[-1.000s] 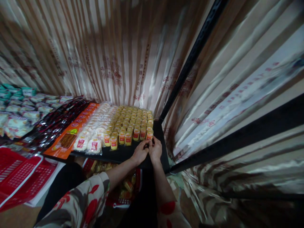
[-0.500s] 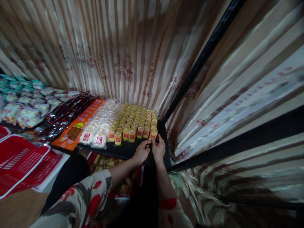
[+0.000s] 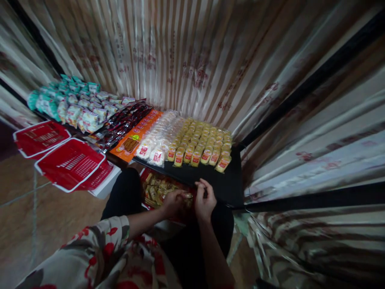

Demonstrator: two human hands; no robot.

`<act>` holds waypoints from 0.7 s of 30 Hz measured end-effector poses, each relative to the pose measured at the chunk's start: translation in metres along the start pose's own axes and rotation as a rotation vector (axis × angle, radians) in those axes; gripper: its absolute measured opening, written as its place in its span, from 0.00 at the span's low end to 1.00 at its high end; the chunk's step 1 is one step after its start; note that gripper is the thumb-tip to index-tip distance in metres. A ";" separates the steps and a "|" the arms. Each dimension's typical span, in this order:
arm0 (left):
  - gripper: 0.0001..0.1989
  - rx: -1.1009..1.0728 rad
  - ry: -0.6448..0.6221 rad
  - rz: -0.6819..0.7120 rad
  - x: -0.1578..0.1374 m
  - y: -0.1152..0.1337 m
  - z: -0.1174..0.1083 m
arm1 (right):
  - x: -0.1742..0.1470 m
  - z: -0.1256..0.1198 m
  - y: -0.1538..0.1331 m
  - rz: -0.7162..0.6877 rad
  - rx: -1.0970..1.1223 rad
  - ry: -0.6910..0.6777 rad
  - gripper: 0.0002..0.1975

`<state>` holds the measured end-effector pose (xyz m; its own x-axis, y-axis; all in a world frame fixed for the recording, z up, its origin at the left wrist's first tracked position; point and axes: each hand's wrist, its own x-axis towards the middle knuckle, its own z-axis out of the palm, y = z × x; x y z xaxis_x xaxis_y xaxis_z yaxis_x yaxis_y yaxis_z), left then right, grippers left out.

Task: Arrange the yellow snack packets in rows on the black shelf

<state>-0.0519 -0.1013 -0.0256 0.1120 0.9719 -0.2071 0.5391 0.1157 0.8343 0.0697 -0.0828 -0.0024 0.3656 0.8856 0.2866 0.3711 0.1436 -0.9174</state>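
Observation:
Rows of small yellow wrapped snack packets with red labels stand on the black shelf. The front right packet leans at the end of its row. Below the shelf edge, a red bag or box holds a heap of loose gold-yellow packets. My left hand is low over this heap, fingers closed at a small yellow packet, partly in shadow. My right hand is just in front of the shelf edge, fingers loosely curled and apart, with nothing visible in them.
Left along the shelf are white packets, an orange snack bag, dark shiny packs, white bags and teal bags. Red baskets with white rims stand at left. A striped curtain and black bars border the shelf.
Both hands have drawn back from the front right yellow packet, which they were touching. The left has dropped to the heap below the shelf. The view has shifted, showing more at left.

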 end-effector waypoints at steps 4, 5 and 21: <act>0.13 0.569 -0.142 -0.103 -0.006 -0.044 -0.040 | -0.045 0.034 0.008 0.066 -0.078 -0.480 0.13; 0.12 0.622 -0.153 -0.116 -0.005 -0.052 -0.051 | -0.054 0.043 0.013 0.078 -0.099 -0.591 0.13; 0.14 0.975 -0.262 -0.201 0.018 -0.096 -0.069 | -0.092 0.086 0.080 0.238 -0.282 -1.021 0.07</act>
<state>-0.1588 -0.0811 -0.0742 0.0602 0.8641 -0.4997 0.9981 -0.0587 0.0187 -0.0082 -0.1148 -0.1256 -0.3798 0.8457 -0.3749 0.6152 -0.0717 -0.7851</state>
